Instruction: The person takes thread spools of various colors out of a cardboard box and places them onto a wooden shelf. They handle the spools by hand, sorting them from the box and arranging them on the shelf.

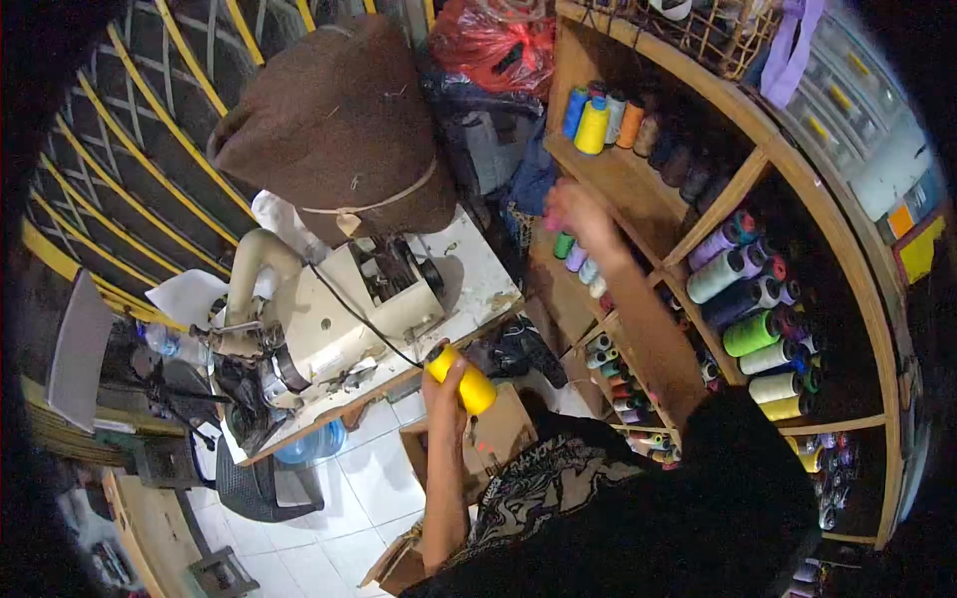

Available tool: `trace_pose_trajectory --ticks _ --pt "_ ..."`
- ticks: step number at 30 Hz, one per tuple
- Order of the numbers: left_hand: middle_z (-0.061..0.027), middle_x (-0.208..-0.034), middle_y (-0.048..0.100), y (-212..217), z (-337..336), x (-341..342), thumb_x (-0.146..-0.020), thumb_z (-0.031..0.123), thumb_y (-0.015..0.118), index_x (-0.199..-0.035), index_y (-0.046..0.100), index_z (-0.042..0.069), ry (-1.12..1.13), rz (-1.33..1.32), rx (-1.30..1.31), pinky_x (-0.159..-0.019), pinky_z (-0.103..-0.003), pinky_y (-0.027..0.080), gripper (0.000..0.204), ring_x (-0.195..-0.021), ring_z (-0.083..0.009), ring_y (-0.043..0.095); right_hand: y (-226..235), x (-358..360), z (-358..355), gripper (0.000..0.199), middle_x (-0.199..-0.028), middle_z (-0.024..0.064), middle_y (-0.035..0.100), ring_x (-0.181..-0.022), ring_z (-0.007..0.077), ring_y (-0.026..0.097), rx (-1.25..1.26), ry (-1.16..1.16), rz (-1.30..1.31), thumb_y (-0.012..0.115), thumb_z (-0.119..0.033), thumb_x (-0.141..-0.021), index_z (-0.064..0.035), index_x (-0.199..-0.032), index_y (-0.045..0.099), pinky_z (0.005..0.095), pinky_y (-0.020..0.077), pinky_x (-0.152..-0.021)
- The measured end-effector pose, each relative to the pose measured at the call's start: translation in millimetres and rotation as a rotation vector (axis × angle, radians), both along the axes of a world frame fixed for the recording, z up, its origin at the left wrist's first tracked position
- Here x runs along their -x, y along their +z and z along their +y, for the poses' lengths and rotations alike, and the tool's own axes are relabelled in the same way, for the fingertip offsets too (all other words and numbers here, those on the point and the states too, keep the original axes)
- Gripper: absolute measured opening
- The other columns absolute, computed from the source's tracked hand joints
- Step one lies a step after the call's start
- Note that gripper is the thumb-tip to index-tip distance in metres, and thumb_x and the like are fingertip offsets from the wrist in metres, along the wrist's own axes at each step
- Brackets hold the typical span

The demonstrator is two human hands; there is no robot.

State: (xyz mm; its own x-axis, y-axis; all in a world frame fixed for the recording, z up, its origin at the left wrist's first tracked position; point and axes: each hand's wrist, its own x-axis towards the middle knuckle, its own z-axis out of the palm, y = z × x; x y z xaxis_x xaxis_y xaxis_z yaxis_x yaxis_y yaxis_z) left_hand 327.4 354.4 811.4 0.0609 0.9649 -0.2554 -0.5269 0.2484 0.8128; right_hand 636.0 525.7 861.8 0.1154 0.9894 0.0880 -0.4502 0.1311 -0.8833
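In my left hand (pixel 443 383), fingers wrap round a cone of bright yellow thread (pixel 467 383), held near the sewing table's front edge. My right hand (pixel 580 217) is stretched out to the wooden thread shelf (pixel 608 179), at its left end. Motion smears its fingers, and a pink patch shows at their tips; whether they grip a pink spool I cannot tell. Just below that hand stands a short row of spools, among them a green spool (pixel 564 245) and a lilac spool (pixel 576 259). Above it, another yellow thread cone (pixel 592 128) stands beside blue, grey and orange ones.
A cream sewing machine (pixel 334 309) sits on the white table (pixel 474 264) to the left, a brown cloth bundle (pixel 339 130) behind it. Many-coloured spools (pixel 753 334) fill the right compartments. An open cardboard box (pixel 508 424) and a dark chair (pixel 264 488) stand below.
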Motion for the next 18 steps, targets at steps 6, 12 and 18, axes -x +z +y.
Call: trace_pose_trajectory --ticks 6,12,18 --pt "-0.0132 -0.132 0.038 52 40 -48 -0.087 0.015 0.051 -0.137 0.026 0.004 -0.208 0.157 -0.206 -0.099 -0.034 0.034 0.057 -0.119 -0.0235 0.041 41 112 -143 0.061 -0.105 0.0158 0.060 -0.095 0.0233 0.059 0.084 0.334 -1.123 0.073 -0.030 -0.070 0.0008 -0.117 0.049 0.0334 0.0449 -0.082" --pt "-0.0156 -0.145 0.023 92 54 -63 -0.086 0.012 0.050 -0.143 0.016 0.008 -0.153 0.437 -0.501 -0.107 -0.035 0.019 0.066 -0.134 -0.0247 0.023 55 46 -96 0.051 -0.102 0.0117 0.059 -0.094 0.0222 0.058 -0.088 -0.307 -0.615 0.076 -0.009 -0.063 -0.0021 -0.108 0.053 0.0345 0.0448 -0.082" --pt "-0.0178 -0.147 0.015 58 35 -43 -0.089 0.011 0.052 -0.144 0.006 0.013 -0.215 0.317 -0.385 -0.106 -0.037 0.020 0.072 -0.136 -0.0268 0.015 61 -78 5 0.049 -0.102 0.0206 0.056 -0.091 0.0379 0.054 -0.132 -1.165 -0.988 0.076 -0.014 -0.064 0.0005 -0.104 0.053 0.0414 0.0440 -0.080"
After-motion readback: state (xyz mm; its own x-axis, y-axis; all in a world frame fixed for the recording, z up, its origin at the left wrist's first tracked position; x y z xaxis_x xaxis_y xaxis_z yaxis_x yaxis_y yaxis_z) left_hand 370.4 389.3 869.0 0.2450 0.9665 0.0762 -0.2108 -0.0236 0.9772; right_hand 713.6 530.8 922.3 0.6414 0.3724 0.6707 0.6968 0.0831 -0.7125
